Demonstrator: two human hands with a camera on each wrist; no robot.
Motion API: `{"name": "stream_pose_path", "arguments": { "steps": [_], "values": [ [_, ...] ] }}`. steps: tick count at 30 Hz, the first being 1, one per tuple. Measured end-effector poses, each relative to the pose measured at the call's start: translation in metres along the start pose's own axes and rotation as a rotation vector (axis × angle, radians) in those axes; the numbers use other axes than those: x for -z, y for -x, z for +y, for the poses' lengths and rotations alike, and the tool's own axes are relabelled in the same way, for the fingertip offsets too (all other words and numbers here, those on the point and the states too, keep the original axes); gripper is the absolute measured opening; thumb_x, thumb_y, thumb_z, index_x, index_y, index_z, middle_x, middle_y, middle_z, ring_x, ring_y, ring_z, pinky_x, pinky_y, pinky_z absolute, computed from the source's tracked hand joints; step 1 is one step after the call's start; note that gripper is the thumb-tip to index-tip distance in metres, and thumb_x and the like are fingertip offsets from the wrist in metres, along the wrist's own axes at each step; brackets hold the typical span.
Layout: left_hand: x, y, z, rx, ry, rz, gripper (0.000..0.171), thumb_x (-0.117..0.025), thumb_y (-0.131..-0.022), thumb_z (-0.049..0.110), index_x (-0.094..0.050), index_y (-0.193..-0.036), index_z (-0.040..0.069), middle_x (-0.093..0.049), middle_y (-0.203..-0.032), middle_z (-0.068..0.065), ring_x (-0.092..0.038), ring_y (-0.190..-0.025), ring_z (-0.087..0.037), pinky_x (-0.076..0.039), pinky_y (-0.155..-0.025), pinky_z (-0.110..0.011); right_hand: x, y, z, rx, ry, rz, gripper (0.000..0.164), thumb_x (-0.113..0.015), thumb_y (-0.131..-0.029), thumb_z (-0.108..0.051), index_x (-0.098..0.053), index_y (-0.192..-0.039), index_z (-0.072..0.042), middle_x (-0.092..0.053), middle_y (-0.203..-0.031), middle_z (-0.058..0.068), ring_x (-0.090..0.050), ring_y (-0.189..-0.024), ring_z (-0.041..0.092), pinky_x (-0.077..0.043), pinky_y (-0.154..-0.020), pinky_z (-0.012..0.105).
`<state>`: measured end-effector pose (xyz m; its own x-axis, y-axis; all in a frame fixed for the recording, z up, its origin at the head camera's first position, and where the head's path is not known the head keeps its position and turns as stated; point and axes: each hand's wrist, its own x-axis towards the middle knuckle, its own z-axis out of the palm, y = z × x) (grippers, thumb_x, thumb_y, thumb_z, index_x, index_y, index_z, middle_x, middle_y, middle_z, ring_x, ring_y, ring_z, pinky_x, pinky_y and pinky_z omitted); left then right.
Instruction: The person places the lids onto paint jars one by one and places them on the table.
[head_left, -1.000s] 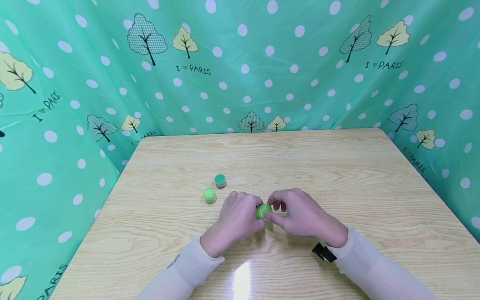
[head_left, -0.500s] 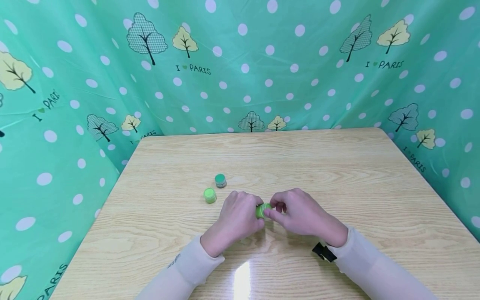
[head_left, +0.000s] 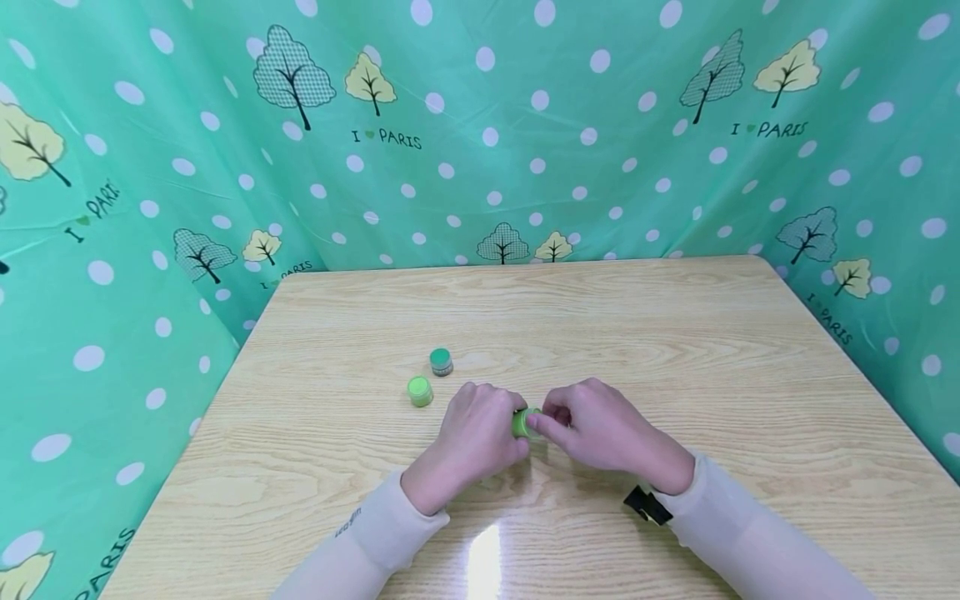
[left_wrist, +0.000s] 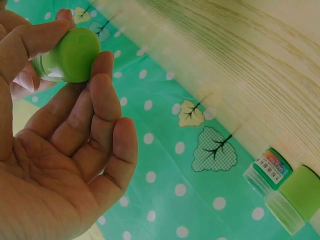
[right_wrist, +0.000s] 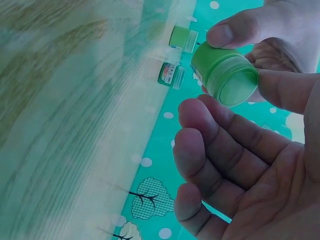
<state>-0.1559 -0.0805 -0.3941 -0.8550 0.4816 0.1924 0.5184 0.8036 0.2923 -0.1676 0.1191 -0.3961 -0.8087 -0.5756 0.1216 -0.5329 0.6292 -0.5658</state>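
A small light green paint jar (head_left: 521, 423) with a clear lid is held on its side between both hands above the table. My left hand (head_left: 480, 433) grips the jar's green body between thumb and fingers, as the left wrist view shows the jar (left_wrist: 80, 55) from its base. At the lid end, my right hand (head_left: 600, 429) pinches the jar's rim with thumb and forefinger. In the right wrist view, the jar's clear lid (right_wrist: 239, 86) faces the right palm, and the other right fingers are loosely bent below it.
Two more paint jars stand left of the hands: a light green jar (head_left: 420, 392) and, just behind it, a dark green jar (head_left: 441, 362) with a printed label. They rest on a wooden table (head_left: 637, 325). A green dotted curtain (head_left: 450, 192) hangs behind.
The right thumb and fingers have turned slightly and shifted over the lid, covering more of it. The left hand and the two standing jars have stayed in place.
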Motion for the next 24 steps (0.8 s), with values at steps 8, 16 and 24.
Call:
{"name": "stream_pose_path", "arguments": {
  "steps": [8, 16, 24],
  "values": [
    [0.0001, -0.0003, -0.0001, 0.001, 0.001, -0.003, 0.034, -0.085, -0.067, 0.015, -0.053, -0.06, 0.023, -0.037, -0.049, 0.014, -0.031, -0.047, -0.004, -0.034, -0.057, -0.026, -0.001, -0.001, 0.0007, -0.02, -0.001, -0.01, 0.03, -0.064, -0.101, -0.037, -0.074, -0.079, -0.018, -0.048, -0.053, -0.016, -0.04, -0.044, -0.001, -0.037, -0.045, 0.022],
    [0.0002, 0.0001, 0.0003, 0.007, -0.001, -0.005, 0.027, -0.086, -0.067, 0.017, -0.059, -0.064, 0.022, -0.04, -0.05, 0.013, -0.033, -0.048, -0.005, -0.035, -0.058, -0.026, 0.0026, -0.0003, 0.0009, -0.049, 0.027, -0.015, 0.034, -0.063, -0.1, -0.046, -0.073, -0.081, -0.02, -0.053, -0.058, -0.015, -0.045, -0.049, 0.001, -0.042, -0.049, 0.024],
    [0.0001, -0.0001, -0.0006, -0.006, -0.009, 0.005, 0.04, -0.084, -0.068, 0.016, -0.047, -0.057, 0.024, -0.035, -0.049, 0.014, -0.03, -0.048, -0.004, -0.032, -0.056, -0.025, 0.0056, 0.0004, -0.0018, 0.021, 0.019, 0.048, 0.031, -0.082, -0.086, -0.036, -0.072, -0.105, -0.013, -0.067, -0.088, -0.005, -0.058, -0.071, 0.013, -0.048, -0.062, 0.025]
  ]
}}
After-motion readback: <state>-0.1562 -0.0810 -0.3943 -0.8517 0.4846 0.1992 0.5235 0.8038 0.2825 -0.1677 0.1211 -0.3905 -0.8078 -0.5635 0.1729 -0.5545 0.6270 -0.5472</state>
